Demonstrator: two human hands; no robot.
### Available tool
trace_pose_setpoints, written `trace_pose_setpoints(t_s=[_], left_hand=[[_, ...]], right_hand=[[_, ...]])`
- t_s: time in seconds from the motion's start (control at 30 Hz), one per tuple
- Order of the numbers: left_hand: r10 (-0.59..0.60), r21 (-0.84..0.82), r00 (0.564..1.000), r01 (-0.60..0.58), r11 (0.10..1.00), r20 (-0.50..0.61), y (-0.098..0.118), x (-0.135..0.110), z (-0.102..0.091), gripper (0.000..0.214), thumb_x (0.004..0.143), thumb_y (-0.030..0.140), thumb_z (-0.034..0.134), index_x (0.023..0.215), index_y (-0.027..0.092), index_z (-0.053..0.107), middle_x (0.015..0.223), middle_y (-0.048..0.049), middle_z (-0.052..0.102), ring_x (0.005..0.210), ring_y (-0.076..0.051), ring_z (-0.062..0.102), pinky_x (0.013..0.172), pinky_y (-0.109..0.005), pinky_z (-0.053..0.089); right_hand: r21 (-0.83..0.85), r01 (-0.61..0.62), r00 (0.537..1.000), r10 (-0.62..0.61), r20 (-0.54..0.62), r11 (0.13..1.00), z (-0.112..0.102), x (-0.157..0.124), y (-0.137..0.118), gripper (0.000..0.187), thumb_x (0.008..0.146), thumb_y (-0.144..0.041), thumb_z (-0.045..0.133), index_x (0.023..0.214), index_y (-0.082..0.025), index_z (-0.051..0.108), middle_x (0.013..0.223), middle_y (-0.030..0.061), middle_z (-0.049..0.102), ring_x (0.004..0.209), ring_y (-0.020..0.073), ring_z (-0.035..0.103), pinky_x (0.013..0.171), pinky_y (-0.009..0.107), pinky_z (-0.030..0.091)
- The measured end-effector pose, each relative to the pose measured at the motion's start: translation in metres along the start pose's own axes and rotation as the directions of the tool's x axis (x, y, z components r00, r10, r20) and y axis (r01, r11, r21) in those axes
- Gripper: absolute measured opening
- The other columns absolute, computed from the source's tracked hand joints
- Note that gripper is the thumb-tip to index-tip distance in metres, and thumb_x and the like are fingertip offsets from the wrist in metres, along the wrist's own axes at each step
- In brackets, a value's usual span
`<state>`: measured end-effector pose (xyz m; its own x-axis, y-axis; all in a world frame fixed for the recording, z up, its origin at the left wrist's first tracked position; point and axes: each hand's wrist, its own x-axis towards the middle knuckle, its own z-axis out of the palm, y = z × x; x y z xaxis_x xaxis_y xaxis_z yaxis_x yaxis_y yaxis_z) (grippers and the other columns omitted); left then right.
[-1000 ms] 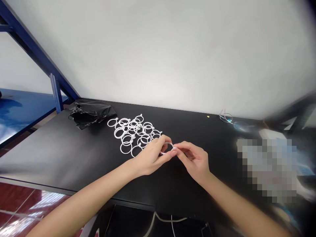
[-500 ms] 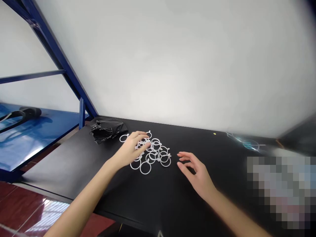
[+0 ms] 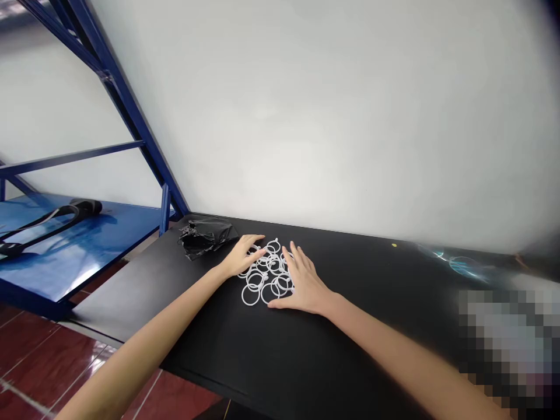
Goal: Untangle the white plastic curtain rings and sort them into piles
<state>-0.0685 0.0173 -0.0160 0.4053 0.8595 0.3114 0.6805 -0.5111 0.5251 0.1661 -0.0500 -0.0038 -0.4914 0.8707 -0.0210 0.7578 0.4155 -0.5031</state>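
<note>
Several white plastic rings (image 3: pixel 265 275) lie in a loose pile on a black table (image 3: pixel 359 315). My left hand (image 3: pixel 244 256) rests on the pile's left side, fingers stretched flat over the rings. My right hand (image 3: pixel 303 283) lies open on the pile's right side, fingers spread and pointing away from me, covering some rings. The two hands flank the pile, and neither one grips a ring.
A crumpled black plastic bag (image 3: pixel 205 235) sits just left of the rings by the wall. A blue metal rack (image 3: pixel 109 93) with a blue shelf (image 3: pixel 65 245) holding a black strap (image 3: pixel 52 217) stands at left. Clear rings (image 3: pixel 459 263) lie far right.
A second ago both hands pinched one ring together. The ring was let go, then both hands moved onto the pile, the right one sliding left. The view also lifted and turned.
</note>
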Motion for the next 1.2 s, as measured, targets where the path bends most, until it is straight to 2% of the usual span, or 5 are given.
trace_pose_setpoints(t_s=[0.17, 0.3, 0.87, 1.0, 1.2], left_hand=[[0.128, -0.087, 0.990, -0.122, 0.989, 0.064, 0.009, 0.009, 0.016, 0.051, 0.089, 0.052, 0.056, 0.129, 0.020, 0.057, 0.135, -0.0114, 0.058, 0.133, -0.030, 0.043, 0.113, -0.051, 0.033], [0.169, -0.130, 0.984, -0.160, 0.979, 0.062, 0.025, 0.017, 0.030, 0.049, 0.090, 0.051, 0.055, 0.126, 0.019, 0.059, 0.132, -0.0123, 0.060, 0.131, -0.029, 0.045, 0.112, -0.050, 0.035], [0.279, -0.321, 0.951, -0.225, 0.920, 0.132, 0.143, 0.048, 0.106, 0.043, 0.098, 0.048, 0.037, 0.117, 0.017, 0.060, 0.120, -0.0098, 0.065, 0.118, -0.024, 0.054, 0.104, -0.039, 0.042], [0.273, -0.340, 0.946, -0.203, 0.918, 0.173, 0.146, 0.039, 0.083, 0.041, 0.097, 0.046, 0.041, 0.123, 0.018, 0.056, 0.132, -0.0095, 0.059, 0.131, -0.026, 0.046, 0.110, -0.042, 0.037], [0.304, -0.305, 0.901, -0.208, 0.929, 0.309, 0.132, -0.023, 0.000, 0.035, 0.077, 0.012, 0.052, 0.111, 0.021, 0.057, 0.117, -0.0043, 0.061, 0.110, -0.020, 0.057, 0.100, -0.036, 0.045]], right_hand=[[-0.009, 0.145, 0.988, -0.144, 0.049, 0.989, -0.006, 0.025, 0.013, 0.124, 0.061, -0.079, 0.065, 0.156, -0.018, 0.013, 0.163, 0.0170, 0.001, 0.149, 0.0385, 0.001, 0.118, 0.056, 0.015], [0.016, 0.116, 0.993, -0.116, -0.015, 0.993, -0.005, 0.022, 0.022, 0.106, 0.071, -0.073, 0.063, 0.154, -0.022, 0.022, 0.162, 0.0160, 0.014, 0.149, 0.0361, 0.012, 0.116, 0.055, 0.021], [0.053, -0.159, 0.948, 0.167, -0.272, 0.986, -0.030, -0.104, 0.080, 0.084, 0.078, -0.065, 0.062, 0.148, -0.026, 0.034, 0.158, 0.0132, 0.026, 0.145, 0.0350, 0.024, 0.115, 0.054, 0.027], [0.110, -0.151, 0.944, 0.176, -0.278, 0.982, -0.032, -0.113, 0.083, 0.083, 0.078, -0.064, 0.063, 0.147, -0.027, 0.036, 0.159, 0.0126, 0.026, 0.145, 0.0342, 0.025, 0.115, 0.055, 0.027], [0.239, -0.087, 0.913, 0.173, -0.370, 0.967, -0.038, -0.113, 0.078, 0.062, 0.086, -0.055, 0.060, 0.138, -0.026, 0.045, 0.153, 0.0130, 0.038, 0.141, 0.0322, 0.035, 0.112, 0.054, 0.033]])
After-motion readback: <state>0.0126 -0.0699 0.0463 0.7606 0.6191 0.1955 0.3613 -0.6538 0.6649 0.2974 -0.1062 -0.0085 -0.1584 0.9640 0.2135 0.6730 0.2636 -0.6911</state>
